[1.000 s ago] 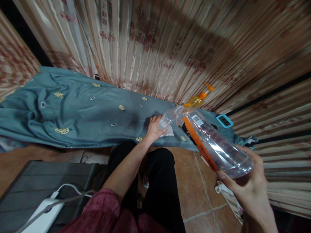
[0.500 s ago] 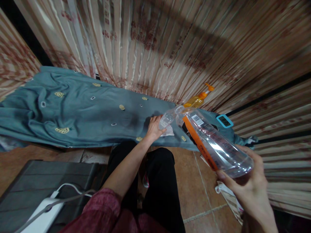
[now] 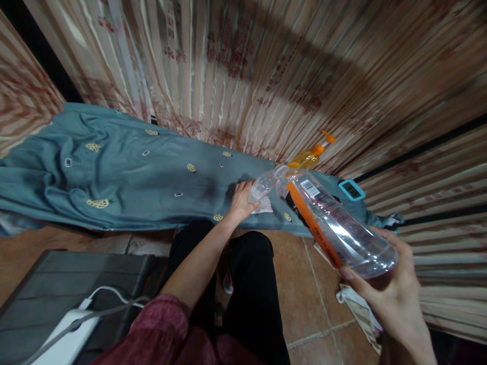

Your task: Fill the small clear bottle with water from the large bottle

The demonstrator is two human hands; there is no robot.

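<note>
My right hand (image 3: 395, 289) grips the base of a large clear bottle (image 3: 342, 228) with an orange and black label and a barcode. The bottle tilts with its neck down and to the left. Its mouth meets the mouth of a small clear bottle (image 3: 262, 185), which my left hand (image 3: 242, 202) holds above the cloth. A white tissue (image 3: 264, 205) lies under the small bottle. Just behind the two necks is a pump bottle (image 3: 307, 158) of yellow liquid with an orange pump head.
A green cloth with pineapple prints (image 3: 152, 177) covers the long table. At its right end sits a blue-framed digital timer (image 3: 352, 189). Pleated curtains (image 3: 236, 76) hang behind. A white power strip (image 3: 66, 337) with cables lies on a grey box (image 3: 114, 274) at lower left.
</note>
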